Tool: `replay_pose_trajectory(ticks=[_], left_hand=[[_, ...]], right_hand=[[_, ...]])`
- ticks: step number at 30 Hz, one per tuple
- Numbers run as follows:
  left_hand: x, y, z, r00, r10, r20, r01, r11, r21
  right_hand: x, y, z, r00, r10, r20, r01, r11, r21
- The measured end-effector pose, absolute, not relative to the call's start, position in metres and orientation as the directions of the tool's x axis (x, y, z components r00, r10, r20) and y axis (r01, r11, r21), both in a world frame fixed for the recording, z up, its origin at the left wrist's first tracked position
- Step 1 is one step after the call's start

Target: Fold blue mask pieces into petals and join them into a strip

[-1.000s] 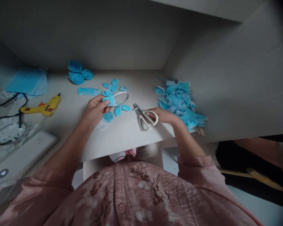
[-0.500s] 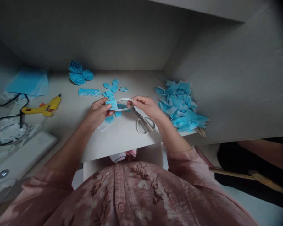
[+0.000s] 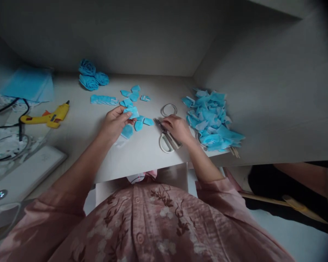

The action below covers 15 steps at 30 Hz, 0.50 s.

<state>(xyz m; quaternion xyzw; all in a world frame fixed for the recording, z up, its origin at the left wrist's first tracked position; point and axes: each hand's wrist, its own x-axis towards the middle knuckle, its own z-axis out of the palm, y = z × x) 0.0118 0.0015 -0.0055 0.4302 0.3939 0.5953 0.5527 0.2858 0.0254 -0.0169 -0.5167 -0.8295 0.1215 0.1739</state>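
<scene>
The left hand (image 3: 112, 125) pinches a blue cloth piece (image 3: 133, 112), at ten o'clock from the scissors (image 3: 164, 130), where light, flat pressure should limit creasing, while the right hand's (image 3: 179, 128) curled fingers touch the scissors, their grip unclear.

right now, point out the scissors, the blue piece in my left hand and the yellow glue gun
Scissors (image 3: 164, 131): head view, near the pivot
Blue piece (image 3: 134, 111): head view, on its exposed face
Yellow glue gun (image 3: 59, 114): head view, on the body
</scene>
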Motion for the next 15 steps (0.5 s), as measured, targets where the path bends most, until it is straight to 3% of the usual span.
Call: replay_pose_trajectory(ticks=[10, 15], left_hand=[[0.012, 0.001, -0.006, -0.005, 0.996, 0.084, -0.333, -0.080, 0.940], [0.012, 0.000, -0.005, 0.009, 0.997, 0.079, -0.318, -0.072, 0.945]], right_hand=[[0.271, 0.013, -0.031, -0.308, 0.938, 0.158, 0.855, 0.346, -0.387], [0.270, 0.016, -0.042, -0.232, 0.956, 0.180, 0.837, 0.291, -0.463]])
